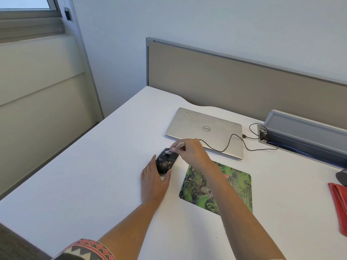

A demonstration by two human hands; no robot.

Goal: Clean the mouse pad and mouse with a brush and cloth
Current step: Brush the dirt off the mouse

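A black mouse point(166, 162) speckled with pale dust lies on the white desk point(93, 175), left of the green patterned mouse pad point(238, 186). My left hand point(154, 182) cups the mouse's near end between thumb and fingers. My right hand point(191, 152) pinches a small brush point(176, 147) by its light wooden handle. The brush's bristles touch the far top of the mouse. My right forearm crosses over the mouse pad and hides its middle. A red cloth point(339, 203) lies folded at the right edge of the desk.
A shut silver laptop point(204, 128) lies behind the mouse, with a black cable point(232, 141) running right to a desk socket box point(262, 136). A beige partition point(225, 76) backs the desk. A dark object point(342, 177) sits above the red cloth.
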